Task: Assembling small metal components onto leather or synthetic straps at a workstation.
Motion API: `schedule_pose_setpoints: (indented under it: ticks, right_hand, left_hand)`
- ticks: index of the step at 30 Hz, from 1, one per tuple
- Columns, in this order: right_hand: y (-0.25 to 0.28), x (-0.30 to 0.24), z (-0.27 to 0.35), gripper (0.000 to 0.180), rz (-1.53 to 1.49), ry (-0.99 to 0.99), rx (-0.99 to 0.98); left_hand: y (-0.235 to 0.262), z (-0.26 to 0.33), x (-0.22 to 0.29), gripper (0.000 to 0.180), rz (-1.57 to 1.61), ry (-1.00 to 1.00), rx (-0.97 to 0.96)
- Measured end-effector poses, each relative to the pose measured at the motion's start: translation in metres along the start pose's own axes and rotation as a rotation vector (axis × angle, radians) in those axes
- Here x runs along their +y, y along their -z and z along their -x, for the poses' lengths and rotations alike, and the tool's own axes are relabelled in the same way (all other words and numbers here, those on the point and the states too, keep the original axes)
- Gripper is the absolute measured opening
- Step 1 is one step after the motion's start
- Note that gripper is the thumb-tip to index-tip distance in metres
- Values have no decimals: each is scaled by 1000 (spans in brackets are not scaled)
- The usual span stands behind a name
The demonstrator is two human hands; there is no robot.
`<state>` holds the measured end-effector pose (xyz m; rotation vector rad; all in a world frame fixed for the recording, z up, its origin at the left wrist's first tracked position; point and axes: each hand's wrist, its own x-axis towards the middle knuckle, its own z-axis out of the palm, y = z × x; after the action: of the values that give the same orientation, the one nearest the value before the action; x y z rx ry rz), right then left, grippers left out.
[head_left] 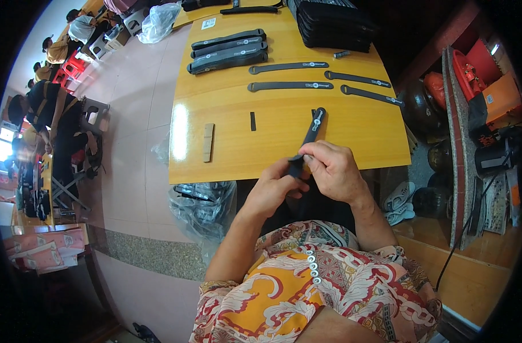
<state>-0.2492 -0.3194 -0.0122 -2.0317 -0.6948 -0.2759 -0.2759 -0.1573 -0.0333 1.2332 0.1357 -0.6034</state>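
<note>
Over the near edge of the table, both my hands hold a black strap [314, 124] with a rounded end and pale print. My left hand [273, 187] is closed round its lower, folded part. With thumb and fingers, my right hand [335, 171] pinches the strap just above that fold. Its rounded end points away from me over the tabletop. Exactly how it is folded between my fingers is hidden. Beyond my hands, several similar straps lie singly, among them one strap [290, 86] with a hole in its rounded end. A small black strip [253, 121] lies nearer.
Bundled black straps [229, 54] lie at the table's far left, and a tall stack of black pieces [332, 28] at the far right. A flat brown strip [208, 143] rests on the yellow table [226, 108]. Below hangs a clear plastic bag [201, 203]. Other people sit far left.
</note>
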Motion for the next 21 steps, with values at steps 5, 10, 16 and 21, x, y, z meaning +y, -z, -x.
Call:
schedule_pose_setpoints:
  ticks: [5, 10, 16, 21]
  right_hand:
    - [11, 0, 9, 22, -136, -173, -96]
    - [17, -1, 19, 32, -50, -113, 64]
    - [11, -14, 21, 33, 108, 137, 158]
    - [-3, -19, 13, 26, 34, 67, 121]
  left_hand:
    - [7, -17, -6, 19, 97, 32, -89]
    - [-14, 13, 9, 18, 139, -194, -61]
    - [-15, 21, 8, 23, 101, -187, 89]
    - [-19, 22, -3, 27, 207, -195, 62]
